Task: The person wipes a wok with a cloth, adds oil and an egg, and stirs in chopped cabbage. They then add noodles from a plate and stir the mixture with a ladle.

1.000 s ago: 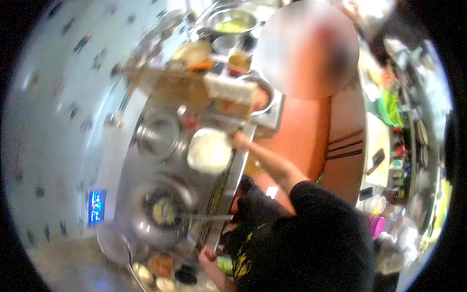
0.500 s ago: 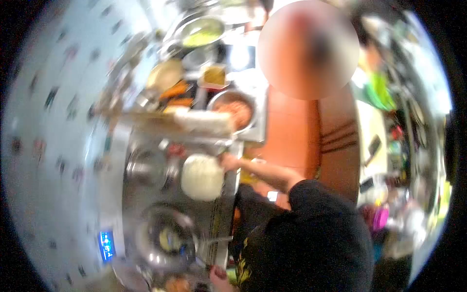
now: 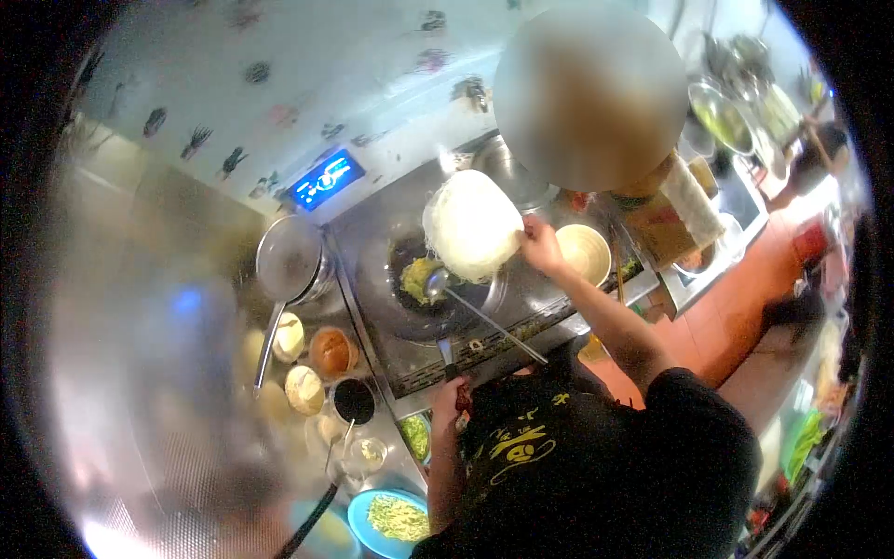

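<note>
My left hand (image 3: pixel 451 399) is closed round the dark handle of a wok (image 3: pixel 377 312) on the stove. Inside the wok lies yellow-green food (image 3: pixel 421 279), which looks like cooked egg. A metal ladle (image 3: pixel 494 324) rests with its head on that food, its long handle leaning out over the stove's front. With its fingers closed on the right edge, my right hand (image 3: pixel 540 245) holds a rounded mass of white noodles (image 3: pixel 472 228) above the wok's far right side. Loose strands show along the noodles' edges. Beside my right hand stands a cream bowl (image 3: pixel 586 255).
Left of the stove are a long-handled pan (image 3: pixel 289 259), small seasoning tubs (image 3: pixel 332 352) and a black container (image 3: pixel 354 401). A blue plate of shredded food (image 3: pixel 396 522) sits at the front. A lit blue display (image 3: pixel 326 180) is on the wall side. A blurred disc covers the upper middle.
The view has swung round towards the wok. My right hand has brought the white noodles from beside the wok to above it. My left hand has taken hold of the wok's handle.
</note>
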A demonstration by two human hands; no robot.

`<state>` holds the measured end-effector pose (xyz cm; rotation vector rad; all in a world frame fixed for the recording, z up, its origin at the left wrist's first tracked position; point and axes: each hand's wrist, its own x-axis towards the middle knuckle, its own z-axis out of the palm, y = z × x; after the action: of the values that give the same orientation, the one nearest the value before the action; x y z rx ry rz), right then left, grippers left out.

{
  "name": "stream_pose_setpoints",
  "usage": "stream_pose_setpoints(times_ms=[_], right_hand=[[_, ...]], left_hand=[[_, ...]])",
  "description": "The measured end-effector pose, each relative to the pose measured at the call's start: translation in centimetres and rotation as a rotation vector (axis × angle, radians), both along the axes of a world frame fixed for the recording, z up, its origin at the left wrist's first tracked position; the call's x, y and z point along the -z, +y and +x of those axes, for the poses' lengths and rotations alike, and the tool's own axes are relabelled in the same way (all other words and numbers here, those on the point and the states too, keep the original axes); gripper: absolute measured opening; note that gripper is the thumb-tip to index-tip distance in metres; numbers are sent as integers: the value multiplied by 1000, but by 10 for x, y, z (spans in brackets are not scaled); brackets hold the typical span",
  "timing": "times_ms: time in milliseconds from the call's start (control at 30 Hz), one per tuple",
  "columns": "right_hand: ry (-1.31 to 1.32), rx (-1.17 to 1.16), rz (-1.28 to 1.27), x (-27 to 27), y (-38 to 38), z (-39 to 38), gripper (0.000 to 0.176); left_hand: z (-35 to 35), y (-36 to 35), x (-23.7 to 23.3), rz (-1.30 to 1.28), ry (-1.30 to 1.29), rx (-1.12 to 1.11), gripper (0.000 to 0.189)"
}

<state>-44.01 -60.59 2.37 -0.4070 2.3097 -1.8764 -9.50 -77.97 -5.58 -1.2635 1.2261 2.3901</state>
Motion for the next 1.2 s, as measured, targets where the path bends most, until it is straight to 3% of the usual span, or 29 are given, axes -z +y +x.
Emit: stream_pose_setpoints(times_ms=[33,67,133,233,300,333,367,433,533,567,667,767,833,967,1033,1067,1100,1133,1167,1200], right_hand=[[217,79,25,19,-26,2,21],[290,78,231,11,-43,9,26],[288,103,432,2,-76,24,24],[399,126,442,-7,-92,31,17],[437,151,372,-28,-82,36,16],[451,179,337,-33,-72,36,16],[425,219,320,-28,-58,32,16],[374,313,288,-10,-23,23,14],[-308,344,-269,12,43,25,15],[-365,401,-301,18,65,31,18],[-449,473,-435,60,133,44,26],[-537,526,-429,102,190,52,26],[-618,607,-427,131,211,52,26],[-736,542,-327,121,242,54,30],[-535,362,-179,145,271,60,26],[-426,300,-94,152,297,64,24],[-550,347,-85,89,308,69,20],[-583,411,-162,92,328,71,21],[-580,350,-59,76,352,72,28],[-583,283,41,56,376,75,36]], left_hand=[[2,-6,1,12,-18,21,22],[3,-9,3,26,-35,48,21],[7,-8,4,6,5,70,21],[8,-3,0,-12,114,67,22],[3,9,-61,-82,91,9,22],[4,0,-33,-1,38,47,21],[4,-9,-6,78,-17,86,21],[8,-5,-7,-27,77,76,21],[13,-13,16,101,114,72,20],[11,-14,25,187,101,67,21],[5,-5,-7,-41,68,88,16],[12,-11,9,143,67,45,10],[2,0,-11,109,17,21,9],[1,3,-20,122,-42,-13,12],[-4,7,-31,39,-52,28,19],[-17,30,-66,-34,-24,62,27],[-6,14,-36,-11,-158,18,29],[-14,31,-55,-216,-115,78,31],[-3,4,-35,-127,-113,197,26],[0,6,-37,-180,-126,133,24]])
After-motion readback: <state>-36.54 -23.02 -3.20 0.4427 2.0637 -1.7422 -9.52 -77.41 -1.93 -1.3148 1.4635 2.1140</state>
